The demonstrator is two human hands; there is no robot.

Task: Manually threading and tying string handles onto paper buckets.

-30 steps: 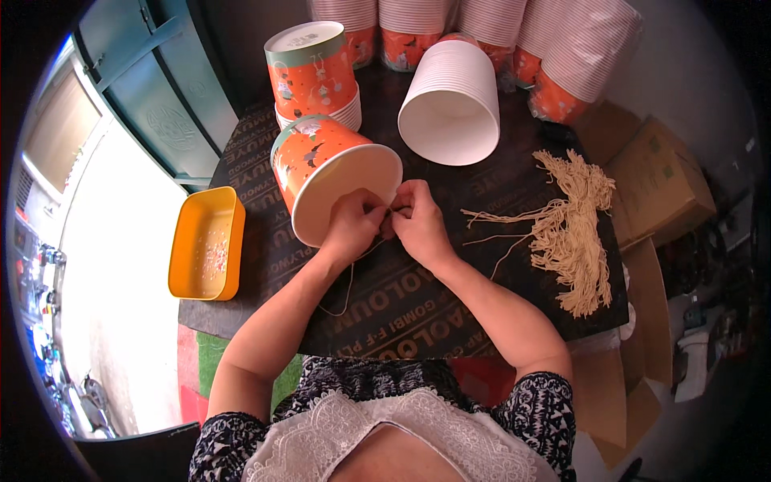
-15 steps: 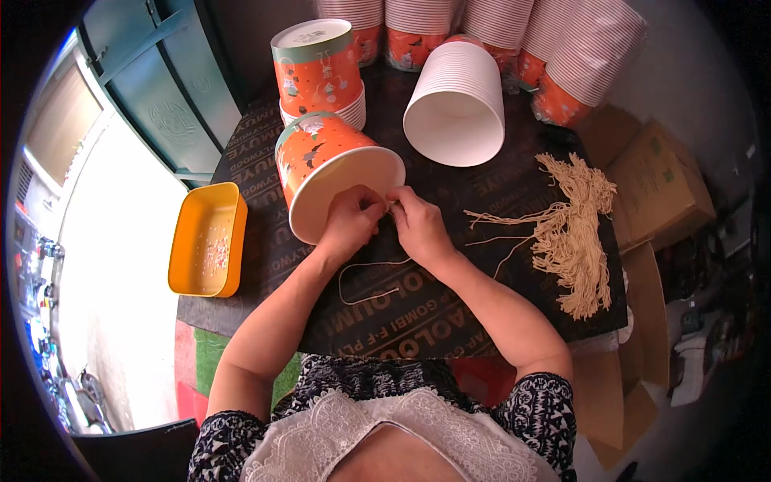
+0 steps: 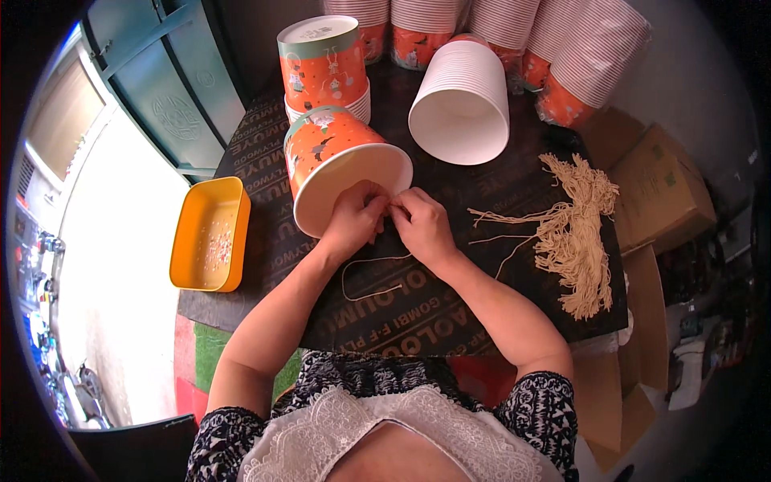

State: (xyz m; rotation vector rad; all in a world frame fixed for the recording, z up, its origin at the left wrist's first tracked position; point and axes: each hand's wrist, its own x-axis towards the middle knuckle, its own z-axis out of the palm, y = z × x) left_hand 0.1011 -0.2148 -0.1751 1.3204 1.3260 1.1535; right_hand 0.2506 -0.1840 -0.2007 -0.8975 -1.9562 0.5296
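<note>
An orange paper bucket [image 3: 333, 145] with a printed pattern lies on its side, its white-rimmed mouth turned toward me. At the lower right of that rim my left hand [image 3: 359, 215] and my right hand [image 3: 422, 229] meet, fingertips pinched together. The left fingers reach partly into the mouth; the right hand is just outside it. Between them they grip a thin cream string [image 3: 353, 265], mostly hidden by the fingers. Its loose length comes out below the right hand and curves over the dark tabletop [image 3: 442, 321].
To the left stands a yellow tub [image 3: 183, 233] with small coloured bits inside. A bundle of cream strings [image 3: 582, 241] lies at right. Behind are an upside-down orange bucket [image 3: 317, 76], a white nested stack [image 3: 462, 92] and wrapped stacks [image 3: 590, 52]. A cardboard box [image 3: 662, 189] sits beyond the table.
The whole view has shifted slightly. Both hands stay together at the bucket's rim, with only small finger movement, and the string's loose end lies much as before.
</note>
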